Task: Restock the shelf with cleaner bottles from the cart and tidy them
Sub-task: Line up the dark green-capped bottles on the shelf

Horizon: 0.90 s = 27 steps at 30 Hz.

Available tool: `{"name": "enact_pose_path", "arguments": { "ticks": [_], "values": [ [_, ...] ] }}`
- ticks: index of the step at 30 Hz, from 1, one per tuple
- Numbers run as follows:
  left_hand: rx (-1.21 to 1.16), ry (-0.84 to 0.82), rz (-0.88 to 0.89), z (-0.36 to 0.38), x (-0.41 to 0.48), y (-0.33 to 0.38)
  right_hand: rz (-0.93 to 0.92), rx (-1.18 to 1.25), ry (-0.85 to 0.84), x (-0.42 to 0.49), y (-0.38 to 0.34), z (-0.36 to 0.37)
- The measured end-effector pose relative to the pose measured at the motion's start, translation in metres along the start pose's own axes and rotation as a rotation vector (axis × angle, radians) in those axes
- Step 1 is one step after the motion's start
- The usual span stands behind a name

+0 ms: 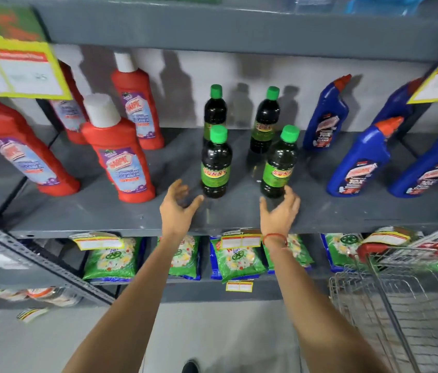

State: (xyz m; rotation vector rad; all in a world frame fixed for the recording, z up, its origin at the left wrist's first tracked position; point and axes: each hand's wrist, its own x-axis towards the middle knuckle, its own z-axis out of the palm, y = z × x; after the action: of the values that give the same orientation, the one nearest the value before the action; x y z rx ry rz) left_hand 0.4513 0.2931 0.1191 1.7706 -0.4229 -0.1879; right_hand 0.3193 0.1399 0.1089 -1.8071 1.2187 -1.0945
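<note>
Fingers spread on both the left hand [178, 203] and right hand [282, 208], holding nothing; dark liquid fills four green-capped bottles [215, 168] on the grey shelf [104, 214].

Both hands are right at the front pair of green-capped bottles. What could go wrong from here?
1. The front-right dark bottle already leans; a nudge from the right hand might topple it.
2. Pushing the front-left dark bottle with the left hand may knock the bottle behind it.
3. The hands look blurred, so contact may be hard.
</note>
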Motion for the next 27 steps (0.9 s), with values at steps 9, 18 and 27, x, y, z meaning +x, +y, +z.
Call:
{"name": "enact_pose_path", "arguments": {
  "ticks": [9,18,27],
  "values": [
    [0.108,0.524,0.035,-0.171,0.012,-0.048,-0.29,0.145,-0.554,-0.102,-0.096,0.11],
    [0.263,0.406,-0.177,-0.229,0.09,-0.07,-0.134,0.218,-0.723,-0.096,-0.116,0.174],
    [0.43,0.502,-0.187,-0.219,0.111,-0.07,-0.152,0.196,-0.765,-0.091,-0.114,0.181]
  ]
}}
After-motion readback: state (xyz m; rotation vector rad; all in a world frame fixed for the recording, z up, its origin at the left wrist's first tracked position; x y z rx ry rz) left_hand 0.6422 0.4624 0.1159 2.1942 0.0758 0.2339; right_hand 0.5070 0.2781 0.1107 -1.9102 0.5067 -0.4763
